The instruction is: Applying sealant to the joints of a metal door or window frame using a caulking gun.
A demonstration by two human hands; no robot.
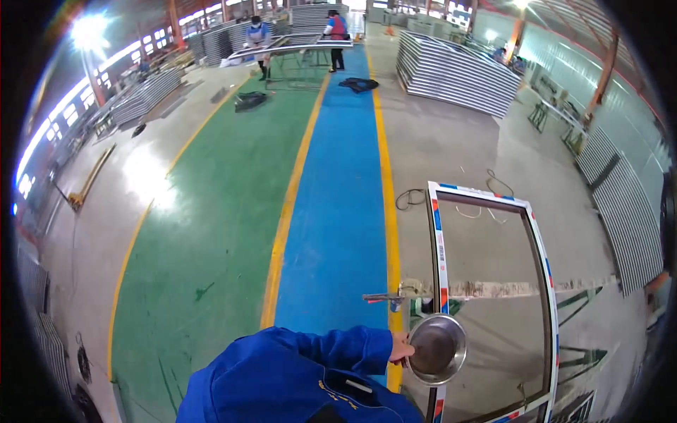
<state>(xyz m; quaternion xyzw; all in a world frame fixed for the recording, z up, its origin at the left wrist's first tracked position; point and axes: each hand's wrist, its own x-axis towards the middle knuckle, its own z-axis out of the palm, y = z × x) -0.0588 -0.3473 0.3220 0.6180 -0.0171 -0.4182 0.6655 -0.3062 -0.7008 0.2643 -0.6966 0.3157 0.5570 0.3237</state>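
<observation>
My left hand, at the end of a blue sleeve reaching across my body, grips the near-left rim of a round metal bowl. The bowl's inside looks dark, and what it contains, if anything, I cannot make out. It is over the left rail of a large rectangular frame, which is wrapped in white film with red and blue patches. That frame rests on a trestle beam. Just beyond the bowl, thin tools stick out from the beam's left end. My right hand is out of view.
A blue floor lane with yellow edge lines runs ahead, beside a green lane. Stacked metal profiles stand farther right. Two people handle another frame at the far end. Dark bundles lie on the floor.
</observation>
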